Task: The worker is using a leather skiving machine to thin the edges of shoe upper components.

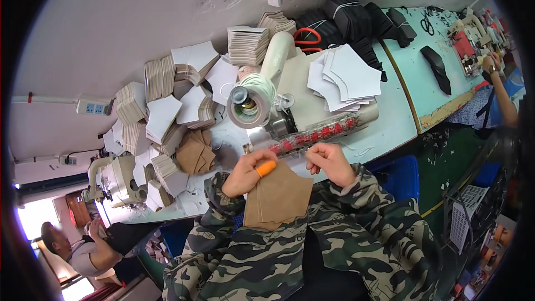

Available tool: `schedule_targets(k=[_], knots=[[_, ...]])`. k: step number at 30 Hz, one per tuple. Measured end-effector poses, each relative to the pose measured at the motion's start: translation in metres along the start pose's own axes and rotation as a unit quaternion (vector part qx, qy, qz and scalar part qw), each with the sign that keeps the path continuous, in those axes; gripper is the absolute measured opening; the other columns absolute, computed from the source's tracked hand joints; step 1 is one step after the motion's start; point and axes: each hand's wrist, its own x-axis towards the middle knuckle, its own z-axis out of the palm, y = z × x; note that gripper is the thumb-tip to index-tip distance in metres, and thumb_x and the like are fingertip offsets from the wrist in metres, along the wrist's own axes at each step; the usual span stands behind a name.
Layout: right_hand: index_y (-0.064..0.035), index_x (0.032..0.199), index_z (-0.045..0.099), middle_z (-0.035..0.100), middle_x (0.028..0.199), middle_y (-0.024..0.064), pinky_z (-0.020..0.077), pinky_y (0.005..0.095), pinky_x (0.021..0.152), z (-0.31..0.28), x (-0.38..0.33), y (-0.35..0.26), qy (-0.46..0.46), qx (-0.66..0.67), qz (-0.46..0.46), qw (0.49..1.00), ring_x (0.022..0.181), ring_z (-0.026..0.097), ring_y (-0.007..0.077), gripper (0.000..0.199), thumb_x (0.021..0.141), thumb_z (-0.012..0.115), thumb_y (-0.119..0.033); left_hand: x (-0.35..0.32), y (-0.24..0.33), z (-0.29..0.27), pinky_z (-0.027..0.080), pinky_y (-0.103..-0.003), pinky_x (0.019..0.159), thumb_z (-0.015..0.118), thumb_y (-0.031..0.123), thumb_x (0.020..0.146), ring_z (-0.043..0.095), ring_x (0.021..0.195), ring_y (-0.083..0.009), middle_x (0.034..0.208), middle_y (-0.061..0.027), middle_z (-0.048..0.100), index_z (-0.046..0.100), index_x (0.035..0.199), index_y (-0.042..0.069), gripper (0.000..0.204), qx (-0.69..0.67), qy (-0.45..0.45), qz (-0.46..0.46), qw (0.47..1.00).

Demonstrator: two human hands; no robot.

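I look down from my remote seat at a pale green tabletop [393,118] whose near edge runs in front of a person in a camouflage jacket [234,262]. A sewing machine [277,56] stands mid-table, its long body reaching that near edge. Pale stacks of cut pieces [159,78] crowd the left end and part of the far edge; I have tied black bundles [348,17] along the far edge, right of the machine. A loose pile of white sheets [354,72] lies upon the machine's right part.

The brown sheets [278,198] sit just off the tabletop's near edge, in front of the jacket, fanned slightly so several corners show. My view gives the left hand [242,175] at their upper left corner, its fingers narrowed and gripping them, one covered digit lying over the top sheet. The right hand [334,166] is beyond their upper right corner, fingers curled, fingertips close together; I cannot tell whether they pinch anything small.

More brown pieces [195,153] lie toward the tabletop's near left. Smaller still, I find red-handled scissors [307,42] by the black bundles, and the orange finger cover [266,168] on the left hand.
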Motion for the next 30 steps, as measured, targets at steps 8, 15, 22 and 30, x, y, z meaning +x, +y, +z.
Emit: schedule_targets(k=[8, 15, 22, 30], knots=[[0.0048, 0.092, 0.066, 0.068, 0.081, 0.0049, 0.0478, 0.0239, 0.067, 0.017, 0.000, -0.002, -0.087, -0.112, -0.016, 0.990, 0.078, 0.060, 0.0062, 0.016, 0.087, 0.067, -0.011, 0.000, -0.011, -0.018, 0.042, -0.021, 0.067, 0.055, 0.016, 0.095, 0.047, 0.076, -0.0032, 0.080, 0.0066, 0.057, 0.063, 0.093, 0.000, 0.018, 0.008, 0.047, -0.076, 0.996], [0.0045, 0.091, 0.066, 0.069, 0.077, 0.0080, 0.0477, 0.0254, 0.060, 0.026, 0.021, 0.006, 0.058, -0.295, -0.139, 0.944, 0.068, 0.062, 0.0085, 0.019, 0.085, 0.069, -0.014, 0.018, -0.027, -0.033, 0.045, -0.029, 0.059, 0.057, 0.020, 0.092, 0.052, 0.063, -0.0086, 0.066, -0.0075, 0.060, 0.065, 0.091, -0.004, 0.025, 0.135, 0.118, -0.081, 0.980], [0.0055, 0.099, 0.066, 0.069, 0.083, 0.0055, 0.0485, 0.0249, 0.064, 0.026, 0.017, 0.008, 0.031, -0.115, -0.021, 0.993, 0.074, 0.062, 0.0093, 0.023, 0.088, 0.066, -0.015, 0.039, -0.012, -0.047, 0.047, -0.038, 0.060, 0.058, 0.027, 0.089, 0.059, 0.058, -0.0230, 0.066, -0.0221, 0.058, 0.067, 0.088, -0.004, 0.032, 0.291, 0.111, -0.073, 0.947], [0.0003, 0.112, 0.064, 0.067, 0.098, 0.0108, 0.0488, 0.0324, 0.078, -0.025, 0.001, -0.060, 0.260, -0.290, -0.342, 0.855, 0.088, 0.063, 0.0229, 0.031, 0.081, 0.063, -0.001, 0.030, -0.006, -0.033, 0.039, -0.023, 0.052, 0.068, 0.019, 0.087, 0.048, 0.059, -0.0041, 0.067, 0.0023, 0.060, 0.067, 0.084, 0.000, 0.020, 0.100, -0.002, -0.088, 0.991]])
